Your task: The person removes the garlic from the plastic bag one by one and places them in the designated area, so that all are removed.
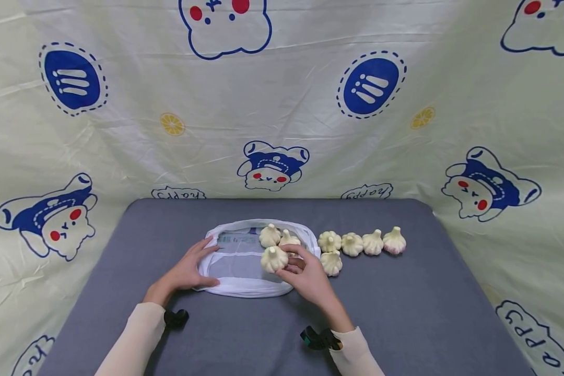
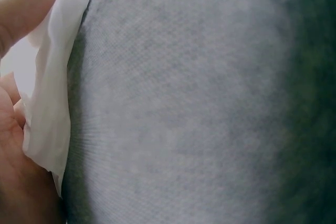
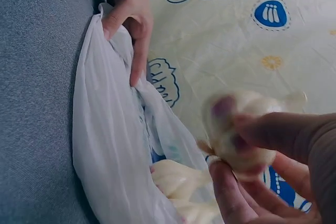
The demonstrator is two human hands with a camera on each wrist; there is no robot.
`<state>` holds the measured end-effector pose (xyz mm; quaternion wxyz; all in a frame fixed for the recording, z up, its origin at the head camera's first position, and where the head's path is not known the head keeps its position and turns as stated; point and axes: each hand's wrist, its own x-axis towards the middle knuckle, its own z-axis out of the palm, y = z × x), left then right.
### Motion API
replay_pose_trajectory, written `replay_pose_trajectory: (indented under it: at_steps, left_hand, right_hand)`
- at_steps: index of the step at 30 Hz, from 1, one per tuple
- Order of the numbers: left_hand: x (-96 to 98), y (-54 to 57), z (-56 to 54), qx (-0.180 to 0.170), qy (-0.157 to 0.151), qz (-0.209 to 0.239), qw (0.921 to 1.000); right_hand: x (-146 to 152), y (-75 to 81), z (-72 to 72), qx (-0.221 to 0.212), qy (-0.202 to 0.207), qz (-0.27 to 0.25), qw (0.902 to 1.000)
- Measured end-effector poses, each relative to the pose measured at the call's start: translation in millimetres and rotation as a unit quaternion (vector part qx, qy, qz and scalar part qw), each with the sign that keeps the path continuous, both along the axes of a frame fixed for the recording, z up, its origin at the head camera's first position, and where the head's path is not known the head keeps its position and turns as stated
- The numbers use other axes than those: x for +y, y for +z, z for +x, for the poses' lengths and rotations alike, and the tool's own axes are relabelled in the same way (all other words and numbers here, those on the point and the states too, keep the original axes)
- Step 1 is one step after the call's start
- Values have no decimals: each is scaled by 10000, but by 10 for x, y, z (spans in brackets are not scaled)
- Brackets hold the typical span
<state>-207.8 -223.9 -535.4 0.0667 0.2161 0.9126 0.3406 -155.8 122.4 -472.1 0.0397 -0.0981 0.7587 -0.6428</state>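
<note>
While my left fingers (image 1: 204, 251), spread, steady the bag (image 1: 244, 287), my right fingers (image 1: 297, 250) pinch a garlic (image 1: 273, 259), the bag's mouth beneath them; apparently mid-filling, I should lower and release.

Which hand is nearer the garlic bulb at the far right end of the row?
Right. The right hand holds another bulb over the right part of the white bag, left of the end bulb; the left hand is farther off, at the bag's left rim.
</note>
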Motion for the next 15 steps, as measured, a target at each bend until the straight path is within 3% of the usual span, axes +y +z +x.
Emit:
replay_pose_trajectory:
  at_steps: [5,15]
  left_hand:
    - [1,11,14,-61,28,9,10000]
    - [10,40,20,-137,22,-27,9999]
  right_hand:
    - [92,25,70,88,-337,-251,9991]
    - [304,65,115,565,-785,-81,9953]
